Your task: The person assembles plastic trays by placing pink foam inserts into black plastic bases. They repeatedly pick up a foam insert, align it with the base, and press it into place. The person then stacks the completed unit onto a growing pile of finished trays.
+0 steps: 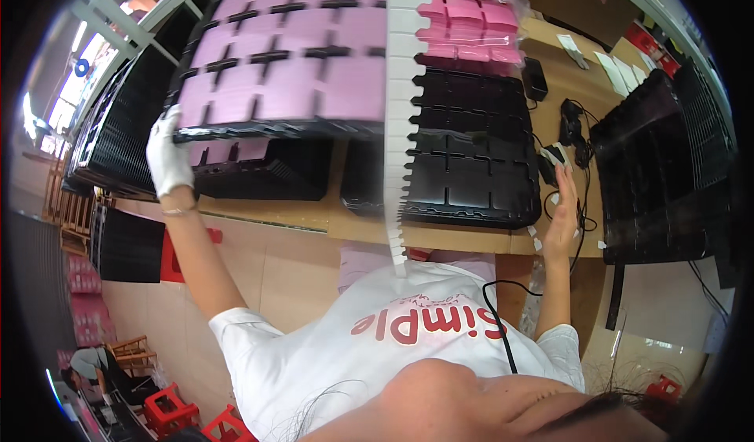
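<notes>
My left hand (168,155), in a white glove, is closed on the near left corner of a black plastic tray (275,130). Flat pink pieces (287,89) fill this tray's compartments. Below it is another black tray (275,171) with pink showing in it. My right hand (561,210) is raised beside the right edge of a black compartment tray (471,167), fingers stretched out, with white on some fingertips. No object shows in its palm. A white toothed strip (402,89) runs down the middle of the view and hides part of both trays.
Pink packs in clear plastic (471,18) lie behind the dark tray. Stacks of black trays stand left (118,128) and right (652,175). Black cables (581,136) lie on the brown tabletop (503,242). Red stools (169,410) and another person (94,367) are at lower left.
</notes>
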`<state>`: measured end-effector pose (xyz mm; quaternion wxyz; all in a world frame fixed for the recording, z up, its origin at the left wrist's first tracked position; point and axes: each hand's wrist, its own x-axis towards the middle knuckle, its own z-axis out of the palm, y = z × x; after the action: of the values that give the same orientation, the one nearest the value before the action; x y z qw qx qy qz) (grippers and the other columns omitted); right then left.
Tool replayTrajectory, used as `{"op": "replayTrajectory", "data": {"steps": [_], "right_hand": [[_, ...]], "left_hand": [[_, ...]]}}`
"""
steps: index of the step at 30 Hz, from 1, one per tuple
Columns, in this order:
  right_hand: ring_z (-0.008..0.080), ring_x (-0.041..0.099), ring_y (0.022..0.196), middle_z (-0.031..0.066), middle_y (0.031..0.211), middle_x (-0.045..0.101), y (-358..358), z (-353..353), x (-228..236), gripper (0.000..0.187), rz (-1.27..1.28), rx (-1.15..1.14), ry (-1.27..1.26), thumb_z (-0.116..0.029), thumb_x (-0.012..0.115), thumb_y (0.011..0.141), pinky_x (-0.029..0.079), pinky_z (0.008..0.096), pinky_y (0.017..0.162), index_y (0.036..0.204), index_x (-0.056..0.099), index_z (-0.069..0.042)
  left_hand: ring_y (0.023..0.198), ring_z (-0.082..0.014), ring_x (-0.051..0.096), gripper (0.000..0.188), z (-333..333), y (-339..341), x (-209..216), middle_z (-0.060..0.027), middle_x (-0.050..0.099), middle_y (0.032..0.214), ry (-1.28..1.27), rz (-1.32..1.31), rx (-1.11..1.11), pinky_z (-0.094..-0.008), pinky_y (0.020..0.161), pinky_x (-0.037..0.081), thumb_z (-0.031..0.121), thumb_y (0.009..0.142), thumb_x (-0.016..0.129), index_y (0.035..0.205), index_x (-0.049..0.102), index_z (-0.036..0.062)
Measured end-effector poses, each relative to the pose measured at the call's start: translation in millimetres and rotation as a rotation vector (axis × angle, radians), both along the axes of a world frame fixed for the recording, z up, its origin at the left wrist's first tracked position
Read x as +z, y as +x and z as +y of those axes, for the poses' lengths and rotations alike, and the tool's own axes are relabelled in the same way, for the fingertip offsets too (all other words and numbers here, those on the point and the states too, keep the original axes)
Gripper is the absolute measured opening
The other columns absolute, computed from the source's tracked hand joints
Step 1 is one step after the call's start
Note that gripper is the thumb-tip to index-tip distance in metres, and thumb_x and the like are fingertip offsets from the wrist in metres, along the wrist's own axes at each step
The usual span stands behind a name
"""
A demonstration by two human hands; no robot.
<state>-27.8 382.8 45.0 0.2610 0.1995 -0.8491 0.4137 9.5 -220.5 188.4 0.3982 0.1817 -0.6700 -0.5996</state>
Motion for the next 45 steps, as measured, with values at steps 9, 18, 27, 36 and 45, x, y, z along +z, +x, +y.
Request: {"op": "replayTrajectory", "data": {"steps": [9, 18, 27, 36, 45], "right_hand": [[0.0339, 0.035, 0.137, 0.0159, 0.14, 0.049, 0, -20, 3, 0.054, -0.025, 0.048, 0.093, -0.036, 0.026, 0.104, 0.026, 0.0435, 0.112, 0.137, 0.045, 0.002], [0.0352, 0.037, 0.136, 0.0166, 0.139, 0.049, -6, -36, 14, 0.054, -0.006, 0.098, 0.127, -0.037, 0.028, 0.103, 0.026, 0.0439, 0.111, 0.137, 0.045, 0.002], [0.0391, 0.04, 0.133, 0.0194, 0.135, 0.052, -11, -70, 21, 0.05, 0.037, 0.288, 0.124, -0.032, 0.038, 0.099, 0.029, 0.0457, 0.109, 0.132, 0.05, 0.003], [0.0257, 0.064, 0.103, 0.0152, 0.115, 0.064, -7, -130, 14, 0.033, -0.21, 0.391, -0.109, -0.002, 0.065, 0.085, 0.05, 0.0324, 0.089, 0.118, 0.061, -0.001], [0.0169, 0.065, 0.095, 0.0102, 0.107, 0.068, 12, -168, 6, 0.039, -0.936, 0.645, -0.305, -0.021, 0.062, 0.092, 0.052, 0.0287, 0.079, 0.127, 0.052, -0.006]], "left_hand": [[0.1, -0.0185, 0.063, 0.028, -157, 35, -38, -0.0078, 0.065, 0.11, 0.222, -0.074, 0.164, -0.0324, 0.083, 0.053, 0.011, 0.085, 0.071, 0.111, 0.063, 0.0027], [0.116, -0.0319, 0.056, 0.043, -53, 25, -19, -0.0173, 0.061, 0.122, -1.222, -0.654, 0.616, -0.0368, 0.099, 0.044, 0.033, 0.087, 0.066, 0.123, 0.061, 0.0092], [0.106, -0.0358, 0.059, 0.033, 123, 5, -30, -0.0187, 0.055, 0.132, -1.412, -0.368, -0.3, -0.0397, 0.092, 0.047, 0.014, 0.092, 0.059, 0.124, 0.06, 0.0077], [0.09, -0.0295, 0.064, 0.07, 220, 16, -68, -0.015, 0.064, 0.116, -0.638, -0.482, -0.684, -0.0375, 0.08, 0.05, 0.038, 0.065, 0.082, 0.119, 0.059, 0.0015], [0.059, -0.0067, 0.06, 0.015, 230, 1, -102, -0.01, 0.07, 0.093, 0.283, -0.294, -0.597, -0.0157, 0.049, 0.042, 0.008, 0.091, 0.063, 0.104, 0.062, 0.0001]]}}
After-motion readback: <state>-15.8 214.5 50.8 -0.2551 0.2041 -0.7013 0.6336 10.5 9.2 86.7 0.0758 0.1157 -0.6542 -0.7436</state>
